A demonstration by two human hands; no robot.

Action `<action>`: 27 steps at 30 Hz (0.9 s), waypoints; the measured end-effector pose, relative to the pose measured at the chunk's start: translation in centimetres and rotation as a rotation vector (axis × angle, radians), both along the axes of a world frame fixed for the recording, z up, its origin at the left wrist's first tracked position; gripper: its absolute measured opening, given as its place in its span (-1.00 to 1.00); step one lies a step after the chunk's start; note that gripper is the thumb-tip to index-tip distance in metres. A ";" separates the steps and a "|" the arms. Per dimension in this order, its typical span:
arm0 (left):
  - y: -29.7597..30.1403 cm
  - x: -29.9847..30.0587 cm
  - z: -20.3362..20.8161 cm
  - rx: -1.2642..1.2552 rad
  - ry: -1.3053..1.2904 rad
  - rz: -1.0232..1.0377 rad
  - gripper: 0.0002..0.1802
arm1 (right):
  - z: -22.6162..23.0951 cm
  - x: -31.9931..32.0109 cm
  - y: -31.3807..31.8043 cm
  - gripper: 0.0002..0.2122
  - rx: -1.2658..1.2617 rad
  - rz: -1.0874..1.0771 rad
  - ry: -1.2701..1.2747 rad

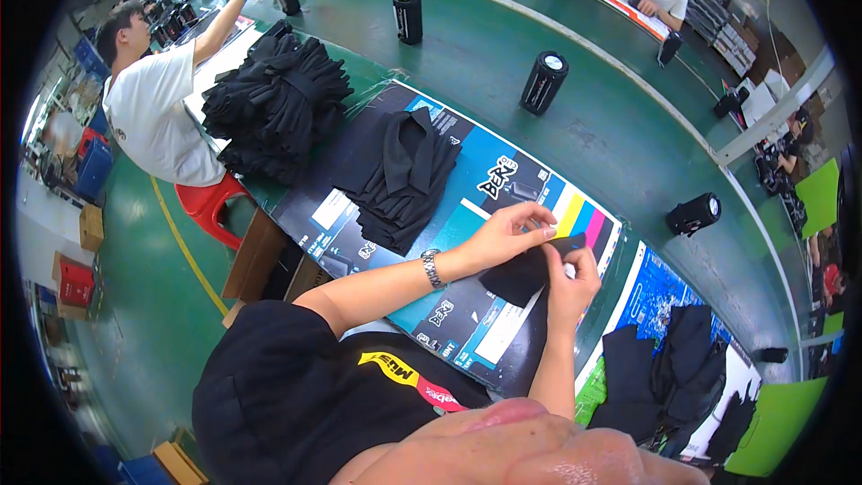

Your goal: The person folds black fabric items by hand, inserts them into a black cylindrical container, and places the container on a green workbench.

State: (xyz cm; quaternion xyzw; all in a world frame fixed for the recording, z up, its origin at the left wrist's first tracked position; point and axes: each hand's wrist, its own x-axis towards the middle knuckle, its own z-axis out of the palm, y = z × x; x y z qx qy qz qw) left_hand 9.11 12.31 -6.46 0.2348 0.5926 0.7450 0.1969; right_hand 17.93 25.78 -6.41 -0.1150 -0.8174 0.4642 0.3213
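Over the printed sheet point(476, 316) on the table, a small black fabric piece point(514, 280) is between my hands. My right hand point(575, 283) pinches its upper right edge between thumb and fingers. My left hand point(510, 235), below a metal wristwatch, has its thumb and fingers curled at the top edge of the same piece; the exact grip is partly hidden. Left of my hands lies a pile of flat black fabric pieces point(404, 180), the top one folded over in a loop. Beyond it stands a taller tied bundle of black fabric strips point(278, 99).
More black fabric pieces point(669, 364) lie to the right on a blue printed sheet. Black cylindrical speakers point(544, 83) stand along the green conveyor point(467, 54); another speaker point(694, 214) lies tilted nearer. At left a person in white point(162, 108) reaches to a speaker; another person sits across the line.
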 end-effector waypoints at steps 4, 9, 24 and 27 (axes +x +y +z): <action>0.3 0.2 -2.3 0.017 -0.108 -0.125 -0.71 | -0.5 -1.3 -1.8 -0.79 0.137 0.142 0.093; -0.6 -1.3 -1.4 0.227 -0.432 -0.097 -0.82 | 0.7 -1.6 -1.0 -0.77 0.113 0.123 0.115; -0.1 -0.5 -0.9 0.231 -0.456 -0.112 -0.82 | 0.4 -0.8 -0.4 -0.78 0.095 -0.012 0.201; 0.1 0.0 -0.6 0.159 -0.472 -0.199 -0.80 | 0.4 -0.6 0.0 -0.76 0.115 0.017 0.158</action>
